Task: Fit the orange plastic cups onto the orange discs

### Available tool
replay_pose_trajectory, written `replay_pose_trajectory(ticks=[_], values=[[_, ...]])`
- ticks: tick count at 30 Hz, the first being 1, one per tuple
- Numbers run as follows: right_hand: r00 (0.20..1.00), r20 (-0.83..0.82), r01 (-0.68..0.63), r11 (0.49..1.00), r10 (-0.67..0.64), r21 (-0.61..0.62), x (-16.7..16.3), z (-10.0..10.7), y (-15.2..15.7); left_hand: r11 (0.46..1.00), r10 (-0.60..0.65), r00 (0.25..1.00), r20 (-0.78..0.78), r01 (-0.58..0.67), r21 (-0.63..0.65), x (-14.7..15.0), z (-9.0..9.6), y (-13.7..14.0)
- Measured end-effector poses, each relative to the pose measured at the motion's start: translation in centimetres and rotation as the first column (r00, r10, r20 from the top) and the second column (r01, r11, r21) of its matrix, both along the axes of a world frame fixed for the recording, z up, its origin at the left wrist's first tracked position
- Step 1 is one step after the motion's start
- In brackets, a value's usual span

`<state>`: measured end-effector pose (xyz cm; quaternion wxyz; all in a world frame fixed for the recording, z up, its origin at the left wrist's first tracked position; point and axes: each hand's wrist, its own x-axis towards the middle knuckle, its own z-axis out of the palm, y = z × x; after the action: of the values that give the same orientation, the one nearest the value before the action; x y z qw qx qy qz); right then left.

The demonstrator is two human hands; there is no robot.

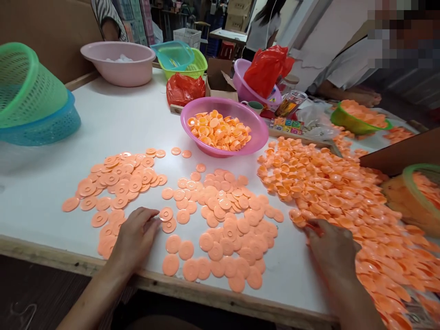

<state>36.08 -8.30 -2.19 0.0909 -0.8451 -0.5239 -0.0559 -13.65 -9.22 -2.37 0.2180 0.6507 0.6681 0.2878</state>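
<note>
My left hand (pixel 137 236) is over the near part of the white table. Its fingertips pinch the left edge of an orange plastic disc (pixel 166 214), with another disc (pixel 169 225) just below. Flat orange discs, some with a raised ring, lie in a heap on the left (pixel 118 176) and a wider spread in the middle (pixel 237 229). My right hand (pixel 332 245) rests at the near left edge of a big pile of small orange cup-shaped pieces (pixel 319 183). The fingers close on one cup-shaped piece (pixel 298 218), partly hidden by them.
A pink bowl (pixel 190 133) of joined-looking orange pieces stands beyond the discs. Green and blue baskets (pixel 41 91) are at left, a pale pink basin (pixel 127 68) and red bags (pixel 185 89) at the back. Another person's hands (pixel 364 97) are at right, by a green bowl (pixel 360 127).
</note>
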Motion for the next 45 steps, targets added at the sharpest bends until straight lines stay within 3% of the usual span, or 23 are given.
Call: replay_pose_trajectory(ticks=[2,4,6,8,12,14,16,18,21,26,29,35,38,41,45], values=[[0.996,-0.084,0.019,0.998,-0.015,0.056,-1.0,1.1,0.2,0.999,-0.019,1.000,-0.012,0.019,-0.026,0.4,-0.3,-0.2],[0.955,-0.289,0.124,0.978,-0.073,0.165,-2.4,2.6,0.3,1.000,-0.025,0.998,-0.064,0.024,-0.018,0.6,-0.6,-0.1],[0.825,-0.553,0.262,0.944,-0.112,0.199,-4.6,4.2,0.4,1.000,-0.027,0.991,-0.130,0.027,-0.003,0.5,-0.7,0.1],[0.657,-0.752,0.285,0.941,-0.053,0.182,-7.8,5.4,0.9,1.000,-0.027,0.985,-0.170,0.028,-0.001,0.3,-0.7,0.5],[0.358,-0.915,-0.031,0.982,0.184,0.185,-17.0,5.8,3.2,0.999,-0.027,0.989,-0.146,0.021,-0.042,0.2,-0.3,1.4],[0.235,-0.945,-0.193,0.964,0.227,0.184,-21.8,5.2,4.5,0.998,-0.029,0.992,-0.126,0.022,-0.061,0.2,-0.1,1.9],[0.170,-0.954,-0.320,0.929,0.247,0.184,-26.0,4.3,5.5,0.999,-0.022,0.995,-0.099,0.017,-0.051,0.0,0.1,2.4],[0.177,-0.950,-0.427,0.890,0.259,0.163,-29.2,3.5,6.3,1.000,-0.005,0.999,-0.047,0.004,-0.023,-0.3,0.1,2.7],[0.264,-0.926,-0.526,0.845,0.271,0.097,-32.1,2.5,7.1,0.999,-0.001,0.999,0.051,0.004,-0.049,-0.7,0.2,2.8],[0.425,-0.842,-0.610,0.792,0.332,0.005,-34.8,1.7,8.0,0.991,-0.040,0.999,0.019,0.042,-0.123,-0.4,0.1,2.8],[0.480,-0.784,-0.640,0.768,0.394,-0.006,-35.7,1.6,8.3,0.989,-0.051,0.998,0.033,0.055,-0.137,-0.1,0.1,3.0],[0.454,-0.786,-0.668,0.744,0.420,0.012,-35.7,1.5,9.3,0.986,-0.042,0.997,0.065,0.051,-0.157,-0.1,0.3,2.6],[0.425,-0.799,-0.705,0.709,0.426,0.003,-35.5,1.8,9.6,0.987,0.048,0.972,0.229,-0.011,-0.161,-0.2,0.7,2.9],[0.422,-0.796,-0.720,0.694,0.434,-0.004,-35.5,2.1,9.6,0.968,0.164,0.901,0.402,-0.069,-0.241,-0.2,1.2,4.2],[0.465,-0.747,-0.737,0.675,0.475,-0.029,-35.9,2.2,9.6,0.927,0.255,0.863,0.436,-0.089,-0.365,-0.1,1.2,5.5]])
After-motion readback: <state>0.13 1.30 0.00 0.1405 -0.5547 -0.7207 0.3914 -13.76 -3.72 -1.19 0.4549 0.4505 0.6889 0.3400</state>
